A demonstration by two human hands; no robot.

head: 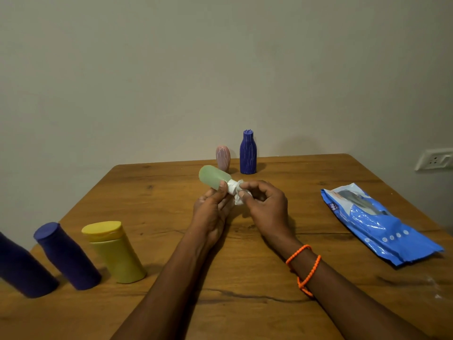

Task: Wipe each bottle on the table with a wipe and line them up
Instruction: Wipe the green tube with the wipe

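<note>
1. Head view: the left hand (210, 212) holds a pale green bottle (213, 177) above the middle of the wooden surface (245, 278), its fingers (221, 190) curled round the bottle's lower end, the body tilting up and away to the left.
2. The right hand (266, 204) pinches a crumpled white wipe (234, 190) with curled fingers, wrapping it round the bottle's narrow end, which the wipe hides.
3. On the near left, a yellow bottle (115, 251) and two dark blue bottles (66, 256) (19, 268) stand side by side in a row; these look like the ones already wiped and lined up.
4. At the far edge, a pink bottle (223, 158) and a blue patterned bottle (248, 153) stand just beside each other, well apart from the row; they likely still wait for wiping.
5. A blue pack of wipes (377, 222) lies flat on the right.
6. Judging from this, the task seems about halfway: three placed, one in hand, two left, though the left edge may hide more.
</note>
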